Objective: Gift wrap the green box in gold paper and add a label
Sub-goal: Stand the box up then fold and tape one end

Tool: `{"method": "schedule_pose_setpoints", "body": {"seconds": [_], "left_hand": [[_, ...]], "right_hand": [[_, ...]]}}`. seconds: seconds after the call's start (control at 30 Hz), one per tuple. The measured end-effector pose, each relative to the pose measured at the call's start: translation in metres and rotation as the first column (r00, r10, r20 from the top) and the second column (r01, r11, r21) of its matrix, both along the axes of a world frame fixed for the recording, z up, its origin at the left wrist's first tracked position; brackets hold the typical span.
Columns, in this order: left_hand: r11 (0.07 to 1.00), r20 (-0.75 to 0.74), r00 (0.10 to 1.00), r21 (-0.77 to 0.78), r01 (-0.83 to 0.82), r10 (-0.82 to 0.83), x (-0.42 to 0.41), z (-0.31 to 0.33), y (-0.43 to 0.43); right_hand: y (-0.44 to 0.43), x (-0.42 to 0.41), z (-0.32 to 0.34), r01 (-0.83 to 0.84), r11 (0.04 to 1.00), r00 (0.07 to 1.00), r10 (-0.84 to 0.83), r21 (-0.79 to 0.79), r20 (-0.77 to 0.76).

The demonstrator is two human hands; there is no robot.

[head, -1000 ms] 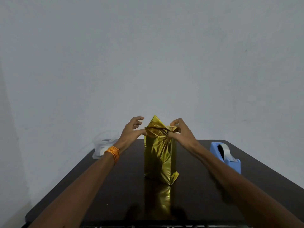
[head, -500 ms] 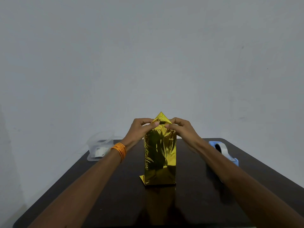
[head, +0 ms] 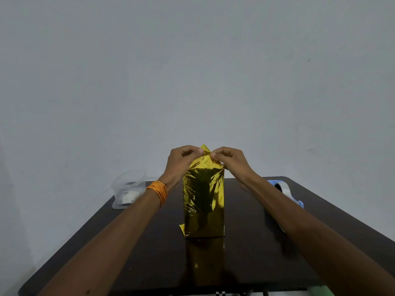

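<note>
A tall box wrapped in shiny gold paper [head: 204,199] stands upright in the middle of the dark table [head: 245,263]. The green box itself is hidden under the paper. At the top the paper rises to a small folded point. My left hand [head: 181,161] pinches the paper at the top left of that point. My right hand [head: 229,160] pinches it at the top right. A small gold flap sticks out at the box's bottom left corner. No label shows on the box.
A clear plastic container [head: 129,192] with white pieces inside sits at the table's far left corner. A blue tape dispenser [head: 286,194] stands at the far right, partly behind my right forearm. A plain grey wall lies behind the table.
The crumpled top paper has been folded into a neat point. Both hands have closed in on the top from each side. The box now stands squarer to me.
</note>
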State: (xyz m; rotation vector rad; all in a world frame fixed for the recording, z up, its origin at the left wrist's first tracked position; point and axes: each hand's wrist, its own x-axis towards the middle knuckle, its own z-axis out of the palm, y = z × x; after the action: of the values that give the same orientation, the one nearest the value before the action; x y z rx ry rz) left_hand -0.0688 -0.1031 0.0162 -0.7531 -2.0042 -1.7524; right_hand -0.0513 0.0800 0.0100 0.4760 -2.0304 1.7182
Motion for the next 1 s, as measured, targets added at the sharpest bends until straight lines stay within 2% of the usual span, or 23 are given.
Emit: {"method": "schedule_pose_setpoints", "body": {"seconds": [0.17,0.3,0.4,0.47,0.57,0.73,0.87,1.0], "left_hand": [[0.979,-0.151,0.967,0.005,-0.205,0.203,0.004,0.008,0.005],[0.940,-0.346,0.880,0.013,-0.342,0.325,0.018,0.015,0.017],[0.894,-0.535,0.773,-0.069,-0.443,0.342,0.032,0.015,0.041],[0.898,-0.579,0.756,-0.091,-0.431,0.304,0.041,0.014,0.062],[0.943,-0.512,0.833,-0.117,-0.312,0.212,0.048,0.009,0.097],[0.966,-0.255,0.964,-0.220,-0.133,0.075,0.042,-0.023,0.150],[0.955,-0.052,0.998,-0.294,-0.036,0.021,0.032,-0.059,0.185],[0.904,0.170,0.985,-0.413,0.108,-0.040,0.020,-0.093,0.210]], "right_hand": [[-0.005,0.009,0.005,0.024,1.000,1.000,-0.024,-0.007,0.012],[0.004,0.020,0.011,0.087,0.996,0.996,-0.087,0.021,0.005],[0.025,0.028,0.010,0.157,0.988,0.988,-0.157,0.007,0.002],[0.041,0.034,0.008,0.231,0.973,0.973,-0.231,0.001,0.010],[0.072,0.045,0.003,0.357,0.934,0.934,-0.357,0.033,0.013],[0.129,0.067,-0.019,0.541,0.821,0.826,-0.559,0.182,0.067],[0.174,0.072,-0.053,0.599,0.754,0.723,-0.654,0.270,0.223],[0.189,0.071,-0.080,0.568,0.757,0.652,-0.653,0.322,0.385]]}}
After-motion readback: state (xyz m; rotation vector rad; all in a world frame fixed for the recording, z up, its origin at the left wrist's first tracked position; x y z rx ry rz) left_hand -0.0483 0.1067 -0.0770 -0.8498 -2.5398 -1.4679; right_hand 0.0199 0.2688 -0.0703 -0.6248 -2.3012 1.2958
